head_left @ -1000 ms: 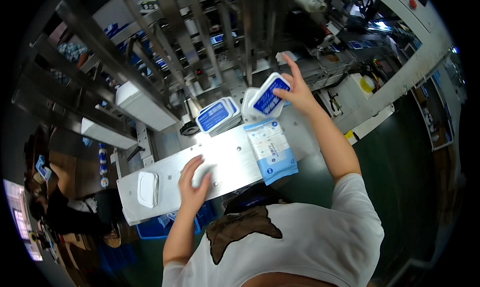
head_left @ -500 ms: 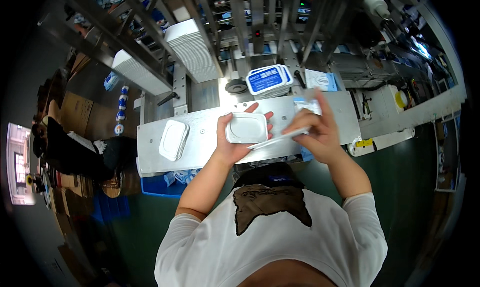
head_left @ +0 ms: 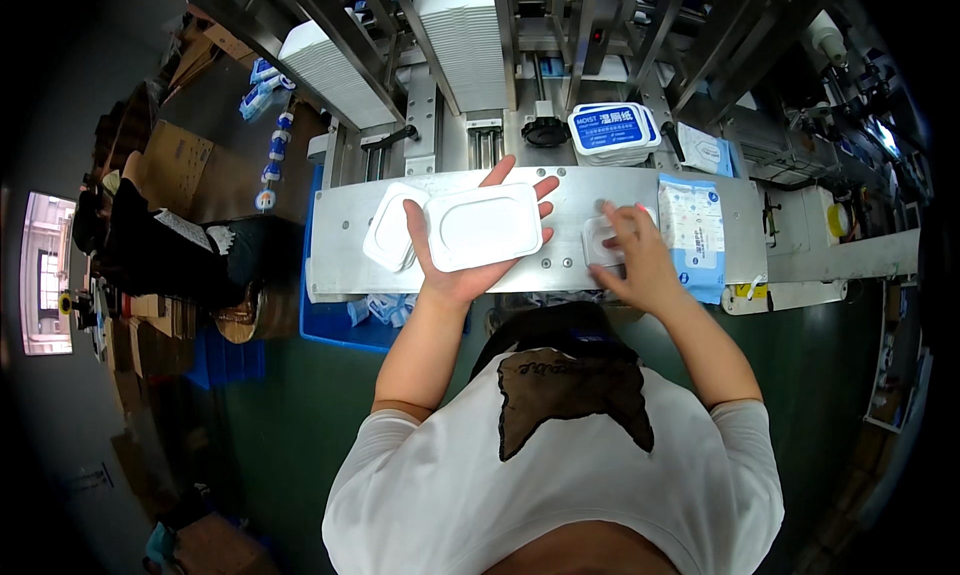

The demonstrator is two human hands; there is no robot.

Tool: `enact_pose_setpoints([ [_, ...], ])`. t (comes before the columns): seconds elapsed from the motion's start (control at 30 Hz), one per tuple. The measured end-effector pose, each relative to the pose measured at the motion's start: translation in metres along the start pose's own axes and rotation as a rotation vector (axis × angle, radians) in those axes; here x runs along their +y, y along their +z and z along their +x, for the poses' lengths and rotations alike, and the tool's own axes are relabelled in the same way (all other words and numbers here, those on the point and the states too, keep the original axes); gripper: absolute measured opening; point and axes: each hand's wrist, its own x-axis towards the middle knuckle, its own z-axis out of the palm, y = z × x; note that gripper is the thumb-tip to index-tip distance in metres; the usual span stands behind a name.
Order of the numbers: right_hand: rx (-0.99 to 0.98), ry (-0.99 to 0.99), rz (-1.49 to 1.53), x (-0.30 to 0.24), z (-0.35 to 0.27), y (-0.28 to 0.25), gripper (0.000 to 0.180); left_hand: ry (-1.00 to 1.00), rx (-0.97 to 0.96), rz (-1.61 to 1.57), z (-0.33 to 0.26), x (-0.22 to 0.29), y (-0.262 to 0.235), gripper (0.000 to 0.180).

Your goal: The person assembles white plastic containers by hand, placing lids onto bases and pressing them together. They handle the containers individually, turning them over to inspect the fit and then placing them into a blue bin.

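Holding the white rectangular plastic lid (head_left: 483, 226) flat on your left hand (head_left: 470, 245), fingers spread, keep it level over the steel counter (head_left: 340, 245). Your right hand (head_left: 632, 255) fingers press the small clear lid (head_left: 598, 237) there.

White lid (head_left: 483, 226) on left palm (head_left: 462, 263) (right hand (head_left: 633, 258) on another lid (head_left: 603, 241)).
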Motion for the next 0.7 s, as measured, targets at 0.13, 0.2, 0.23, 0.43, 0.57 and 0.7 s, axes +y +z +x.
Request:
enact_pose_setpoints([
  [0.13, -0.009, 0.145, 0.204, 0.014, 0.001, 0.001, 0.073, -0.026, -0.034, -0.045, 0.002, -0.002, -0.002, 0.124],
  [0.2, -0.027, 0.131, 0.095, 0.013, 0.003, 0.001, 0.072, -0.04, -0.016, -0.066, 0.002, -0.003, -0.001, 0.124],
  [0.23, 0.025, 0.086, 0.009, 0.011, 0.006, -0.001, 0.067, -0.039, -0.014, -0.057, 0.002, -0.003, -0.001, 0.123],
  [0.43, 0.32, -0.095, 0.262, -0.036, 0.026, -0.029, 0.029, -0.001, 0.004, 0.041, 0.004, -0.011, 0.011, 0.117],
  [0.57, 0.256, -0.285, 0.139, -0.062, 0.036, -0.032, 0.027, 0.052, 0.023, 0.143, 0.004, -0.015, 0.023, 0.114],
  [0.7, 0.285, -0.354, -0.005, -0.064, 0.041, -0.025, 0.027, 0.102, 0.078, 0.26, 0.002, -0.022, 0.03, 0.113],
])
